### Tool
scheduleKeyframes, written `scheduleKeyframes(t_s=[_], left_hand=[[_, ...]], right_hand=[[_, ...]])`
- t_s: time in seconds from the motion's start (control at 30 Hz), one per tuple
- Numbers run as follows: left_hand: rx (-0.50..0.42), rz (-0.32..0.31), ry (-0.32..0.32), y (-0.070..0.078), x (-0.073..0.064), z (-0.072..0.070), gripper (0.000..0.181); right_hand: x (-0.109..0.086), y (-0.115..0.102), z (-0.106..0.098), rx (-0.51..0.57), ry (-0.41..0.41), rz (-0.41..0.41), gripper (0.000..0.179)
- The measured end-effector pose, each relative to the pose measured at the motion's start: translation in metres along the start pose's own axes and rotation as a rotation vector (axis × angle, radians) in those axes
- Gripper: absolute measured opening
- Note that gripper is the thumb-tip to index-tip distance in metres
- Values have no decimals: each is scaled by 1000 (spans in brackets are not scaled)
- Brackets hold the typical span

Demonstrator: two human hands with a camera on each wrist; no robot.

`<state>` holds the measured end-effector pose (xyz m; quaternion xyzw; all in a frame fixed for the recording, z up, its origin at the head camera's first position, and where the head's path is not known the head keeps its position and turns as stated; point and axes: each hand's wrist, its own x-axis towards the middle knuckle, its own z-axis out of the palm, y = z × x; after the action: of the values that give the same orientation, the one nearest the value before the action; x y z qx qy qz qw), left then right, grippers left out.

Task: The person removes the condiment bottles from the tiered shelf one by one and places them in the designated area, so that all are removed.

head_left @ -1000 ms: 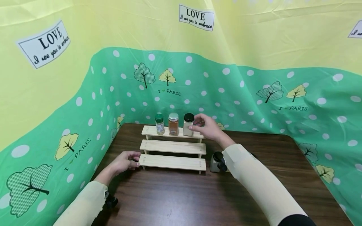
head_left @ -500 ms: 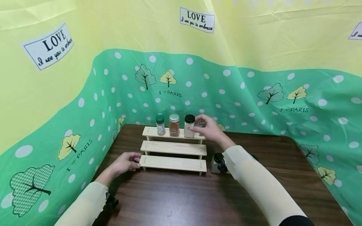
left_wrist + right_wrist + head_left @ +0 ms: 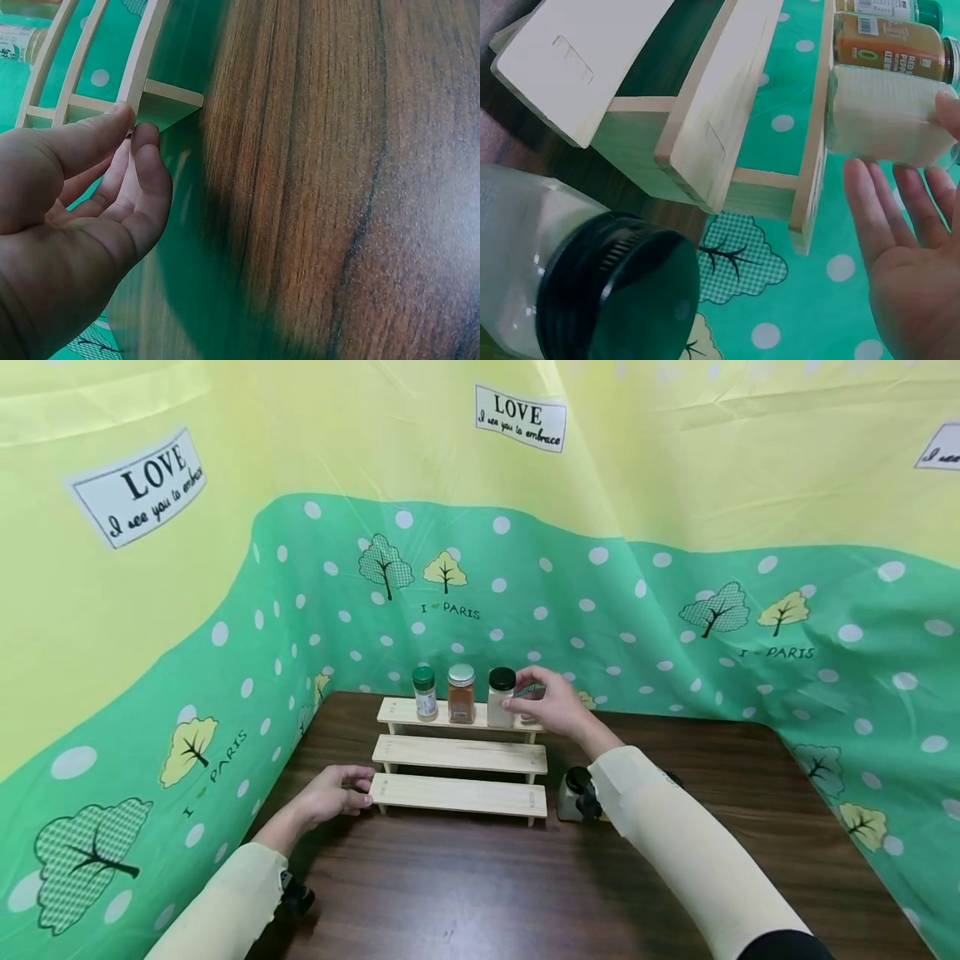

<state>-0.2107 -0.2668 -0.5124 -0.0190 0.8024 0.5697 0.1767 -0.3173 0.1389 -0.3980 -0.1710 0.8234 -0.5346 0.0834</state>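
A three-tier wooden shelf rack (image 3: 459, 795) stands on the dark table. My left hand (image 3: 330, 792) pinches the left end of its lowest board, thumb on top and fingertips below in the left wrist view. On the top board a jar of white powder with a black lid (image 3: 500, 700) stands upright, and my right hand (image 3: 551, 700) holds it from the right side. The thumb lies on the jar's front; the fingers are at its far side. Left of it stand a jar of orange-brown spice with a pale lid (image 3: 461, 695) and a small green-capped bottle (image 3: 424, 693).
Right of the rack, under my right forearm, a second black-lidded jar (image 3: 615, 285) stands on the table (image 3: 450, 893). A green and yellow printed cloth (image 3: 630, 610) hangs behind the table and along its sides. The middle and lowest boards bear no jars.
The whole view has shifted slightly downward in the picture. Both hands keep their places at the rack and the jar.
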Motion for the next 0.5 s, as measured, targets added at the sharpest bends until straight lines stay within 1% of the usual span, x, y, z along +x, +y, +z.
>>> scheduleKeyframes(t_s=[0.17, 0.3, 0.4, 0.5], left_hand=[[-3, 7, -1, -1, 1, 1, 55], [-11, 11, 1, -2, 0, 1, 56], [-16, 13, -2, -3, -1, 1, 56], [-24, 18, -13, -2, -2, 1, 57]], right_hand=[[-4, 2, -1, 41, 4, -16, 45], [-13, -2, -6, -4, 19, -42, 44], [-21, -4, -13, -54, 32, -78, 42], [-32, -5, -19, -82, 37, -111, 41]])
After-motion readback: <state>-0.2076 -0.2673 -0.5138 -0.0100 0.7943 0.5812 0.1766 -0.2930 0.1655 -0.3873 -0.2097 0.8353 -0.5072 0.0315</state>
